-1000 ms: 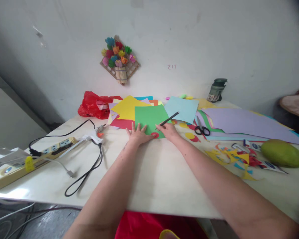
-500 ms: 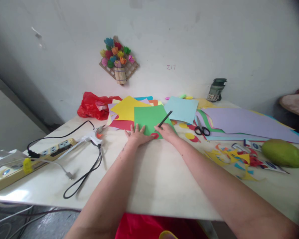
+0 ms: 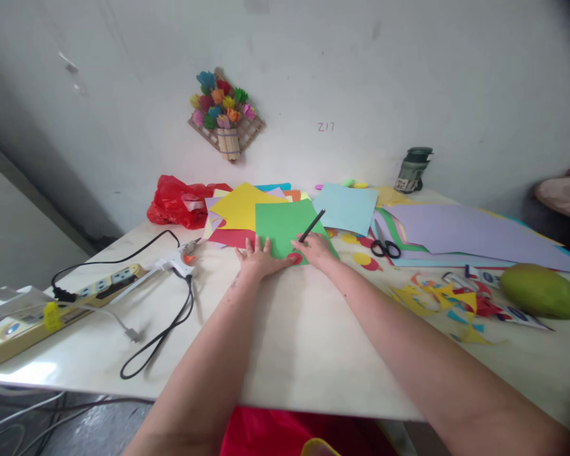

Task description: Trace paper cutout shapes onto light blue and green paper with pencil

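Observation:
A green sheet of paper point(image 3: 282, 220) lies in front of me on the table. On its near edge rests a small red paper circle point(image 3: 294, 258), with the thumb of my left hand point(image 3: 258, 259) on it. The other fingers of that hand are spread flat over the green sheet's left edge. My right hand point(image 3: 316, 249) grips a dark pencil-like pen point(image 3: 312, 226), its upper end tilted to the right. The pen's tip sits close to the red circle's top edge, partly hidden by the fingers.
Scissors point(image 3: 385, 248), paper scraps point(image 3: 439, 297), glue tubes point(image 3: 527, 318) and a green mango-like fruit point(image 3: 541, 291) lie on the right. At left are a glue gun point(image 3: 180, 261) with its cord and a power strip point(image 3: 76, 308). Coloured sheets point(image 3: 242, 209) and a red bag point(image 3: 180, 202) lie behind.
My right hand and the pen have shifted slightly to the left along the red circle. My left hand stays pressed in the same place.

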`<state>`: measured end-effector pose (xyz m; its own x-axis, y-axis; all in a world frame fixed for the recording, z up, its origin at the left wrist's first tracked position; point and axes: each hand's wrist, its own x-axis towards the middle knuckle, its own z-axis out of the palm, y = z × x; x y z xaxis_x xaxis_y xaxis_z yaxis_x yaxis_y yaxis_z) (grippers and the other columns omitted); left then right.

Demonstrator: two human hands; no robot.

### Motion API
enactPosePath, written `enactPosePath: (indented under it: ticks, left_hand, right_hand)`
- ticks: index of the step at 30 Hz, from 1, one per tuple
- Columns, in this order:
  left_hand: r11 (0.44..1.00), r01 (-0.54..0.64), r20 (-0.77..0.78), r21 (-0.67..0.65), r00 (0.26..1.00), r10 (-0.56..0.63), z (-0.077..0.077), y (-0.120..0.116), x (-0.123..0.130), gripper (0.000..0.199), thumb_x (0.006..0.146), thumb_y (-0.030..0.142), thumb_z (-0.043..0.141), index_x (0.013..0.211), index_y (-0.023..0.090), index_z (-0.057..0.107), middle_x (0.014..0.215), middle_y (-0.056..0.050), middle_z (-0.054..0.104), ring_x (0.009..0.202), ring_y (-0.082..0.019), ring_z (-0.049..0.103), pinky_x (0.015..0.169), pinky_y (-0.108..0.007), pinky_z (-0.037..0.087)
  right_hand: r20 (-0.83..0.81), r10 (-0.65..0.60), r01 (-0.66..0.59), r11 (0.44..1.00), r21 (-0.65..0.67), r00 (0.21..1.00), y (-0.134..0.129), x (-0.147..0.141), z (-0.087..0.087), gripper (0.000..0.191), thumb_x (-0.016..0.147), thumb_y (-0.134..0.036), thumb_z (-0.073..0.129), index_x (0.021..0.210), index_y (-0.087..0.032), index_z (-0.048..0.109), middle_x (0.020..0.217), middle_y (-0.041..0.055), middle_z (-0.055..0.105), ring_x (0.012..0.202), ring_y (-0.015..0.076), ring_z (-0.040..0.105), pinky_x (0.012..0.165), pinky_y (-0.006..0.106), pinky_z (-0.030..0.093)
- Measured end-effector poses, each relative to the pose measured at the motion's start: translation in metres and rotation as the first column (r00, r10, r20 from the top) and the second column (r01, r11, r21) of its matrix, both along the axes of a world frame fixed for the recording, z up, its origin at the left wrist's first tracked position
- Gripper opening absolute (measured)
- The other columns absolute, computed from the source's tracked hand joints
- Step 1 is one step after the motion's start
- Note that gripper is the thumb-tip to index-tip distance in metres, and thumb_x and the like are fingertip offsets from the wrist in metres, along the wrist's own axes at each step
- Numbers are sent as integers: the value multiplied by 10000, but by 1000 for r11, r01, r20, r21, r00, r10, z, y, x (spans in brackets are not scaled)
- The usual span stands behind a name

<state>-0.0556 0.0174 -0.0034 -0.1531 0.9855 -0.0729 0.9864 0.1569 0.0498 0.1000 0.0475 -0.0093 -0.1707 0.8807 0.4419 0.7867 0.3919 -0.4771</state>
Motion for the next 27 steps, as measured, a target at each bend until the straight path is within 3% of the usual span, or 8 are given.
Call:
enactPosePath:
  ticks: [27]
  left_hand:
    - [1000, -14, 2, -10, 1000, 14, 2, 0, 2, 955, 516, 792, 266, 1305, 281, 98, 1368, -6, -30, 1181, -322, -154, 892, -601, -13]
  right_hand:
    - [14, 14, -14, 1000, 22, 1000, 0, -2, -2, 309, 707, -454, 459, 798, -212, 627, 917, 31, 611, 900, 173, 496, 761, 270, 382]
